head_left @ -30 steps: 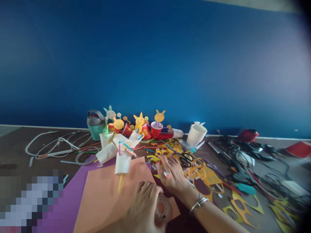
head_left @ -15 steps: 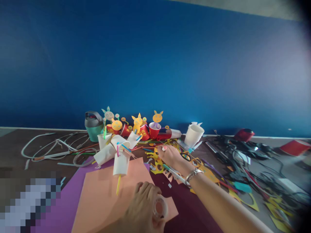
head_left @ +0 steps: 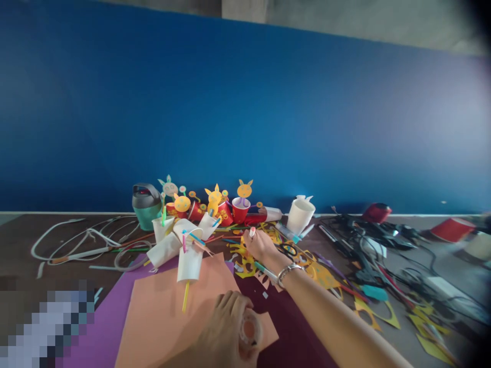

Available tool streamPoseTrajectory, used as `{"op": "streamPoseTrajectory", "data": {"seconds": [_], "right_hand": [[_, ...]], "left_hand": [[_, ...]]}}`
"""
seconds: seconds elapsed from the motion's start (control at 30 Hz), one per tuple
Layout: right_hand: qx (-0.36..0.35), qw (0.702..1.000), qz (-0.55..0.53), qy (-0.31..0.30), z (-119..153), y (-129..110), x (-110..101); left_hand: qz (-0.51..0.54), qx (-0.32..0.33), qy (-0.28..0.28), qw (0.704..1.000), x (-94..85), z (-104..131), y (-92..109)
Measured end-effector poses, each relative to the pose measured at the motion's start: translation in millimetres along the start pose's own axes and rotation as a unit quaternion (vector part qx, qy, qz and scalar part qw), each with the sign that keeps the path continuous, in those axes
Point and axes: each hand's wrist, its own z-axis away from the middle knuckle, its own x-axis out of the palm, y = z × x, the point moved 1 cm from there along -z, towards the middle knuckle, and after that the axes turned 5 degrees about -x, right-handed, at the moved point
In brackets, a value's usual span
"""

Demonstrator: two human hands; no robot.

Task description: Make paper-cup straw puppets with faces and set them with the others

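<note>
My left hand (head_left: 226,327) is closed around a clear roll of tape (head_left: 250,329) over the orange paper (head_left: 153,317), low in the view. Farther up, my right hand (head_left: 261,246) has its fingers closed among yellow paper scraps (head_left: 245,263); a small white and red thing (head_left: 252,232) shows at its fingers, too small to name. A white paper cup (head_left: 190,265) with a yellow straw (head_left: 185,297) lies on the orange paper, left of both hands. A marker (head_left: 265,271) lies beneath my right wrist.
Red cups (head_left: 241,209) with paper animal faces stand along the blue wall (head_left: 245,102). A green bottle (head_left: 148,209) and white cables (head_left: 88,245) are at left. A white cup (head_left: 300,215), scissors (head_left: 287,249) and black cables (head_left: 406,255) are at right.
The view has tilted up and turned slightly right. My right hand stays among the scraps, now with its fingers near the small white and red thing. My left hand still holds the tape.
</note>
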Motion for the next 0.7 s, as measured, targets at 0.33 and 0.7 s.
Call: {"op": "streamPoseTrajectory", "data": {"seconds": [0.33, 0.7], "right_hand": [[-0.082, 0.996, -0.033, -0.01, 0.2, -3.2, -6.5], [-0.006, 0.997, 0.071, -0.022, 21.0, -6.4, -22.7]], "left_hand": [[-0.01, 0.005, -0.084, 0.996, -18.7, -13.8, -7.3], [-0.012, 0.011, -0.075, 0.997, -21.0, -27.2, -16.4]]}}
